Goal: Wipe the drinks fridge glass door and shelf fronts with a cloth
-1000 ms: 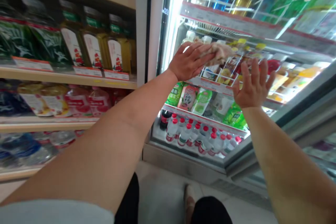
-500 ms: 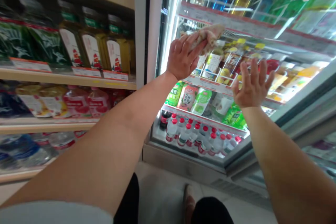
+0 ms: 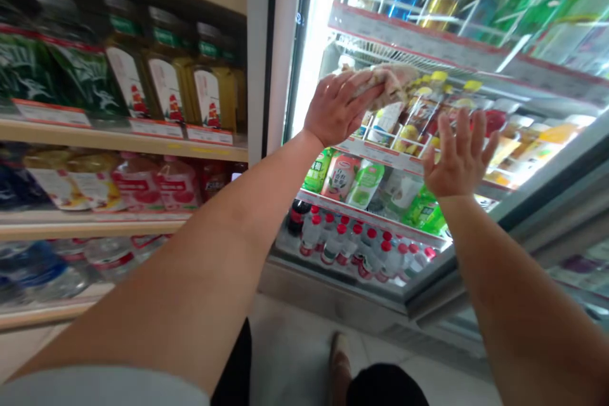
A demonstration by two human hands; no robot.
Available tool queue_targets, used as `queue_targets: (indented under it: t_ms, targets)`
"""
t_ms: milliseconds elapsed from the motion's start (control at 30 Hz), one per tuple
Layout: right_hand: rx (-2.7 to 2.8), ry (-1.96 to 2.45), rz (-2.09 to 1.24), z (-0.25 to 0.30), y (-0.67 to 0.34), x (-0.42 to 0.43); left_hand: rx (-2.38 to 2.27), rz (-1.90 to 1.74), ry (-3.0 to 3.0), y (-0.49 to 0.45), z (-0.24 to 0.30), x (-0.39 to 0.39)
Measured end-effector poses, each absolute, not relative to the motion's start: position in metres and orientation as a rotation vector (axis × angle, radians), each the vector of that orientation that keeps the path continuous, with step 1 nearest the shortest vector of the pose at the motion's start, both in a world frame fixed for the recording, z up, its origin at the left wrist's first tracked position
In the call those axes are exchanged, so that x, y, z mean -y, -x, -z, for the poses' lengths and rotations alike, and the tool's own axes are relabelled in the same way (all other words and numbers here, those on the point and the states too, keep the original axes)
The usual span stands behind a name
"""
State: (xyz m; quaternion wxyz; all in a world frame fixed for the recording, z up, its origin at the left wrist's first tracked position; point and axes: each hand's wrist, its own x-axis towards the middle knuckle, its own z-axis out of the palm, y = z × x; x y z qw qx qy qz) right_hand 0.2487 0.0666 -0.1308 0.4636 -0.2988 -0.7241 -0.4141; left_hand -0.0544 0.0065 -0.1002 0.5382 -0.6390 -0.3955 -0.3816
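My left hand (image 3: 335, 108) is closed on a crumpled, stained pale cloth (image 3: 387, 84). Hand and cloth are in front of the upper middle part of a lit drinks fridge, level with a shelf of yellow-capped bottles (image 3: 423, 108); whether the cloth touches glass I cannot tell. To the right, my right hand (image 3: 459, 155) is raised with its fingers spread and nothing in it. Its palm faces the fridge, near the front of the same shelf. Part of the bottles behind both hands is hidden.
On the left, wooden shelves (image 3: 118, 139) carry oil-coloured bottles (image 3: 207, 79) and pink drink bottles (image 3: 178, 184). Lower fridge shelves hold green and pink cartons (image 3: 340, 176) and red-capped bottles (image 3: 335, 244). A grey door frame (image 3: 537, 184) slants along the right. Tiled floor (image 3: 290, 342) lies below.
The cloth in my left hand has shifted slightly to the right and down, and lies more spread out. My right hand stays nearly in place.
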Motion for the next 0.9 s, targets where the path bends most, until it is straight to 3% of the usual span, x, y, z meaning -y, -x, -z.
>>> queue_targets:
  t_ms: [900]
  targets:
    - [1.706, 0.663, 1.069, 0.1324, -0.2501, -0.0756, 0.982, 0.824, 1.639, 0.0525, 0.1, -0.009]
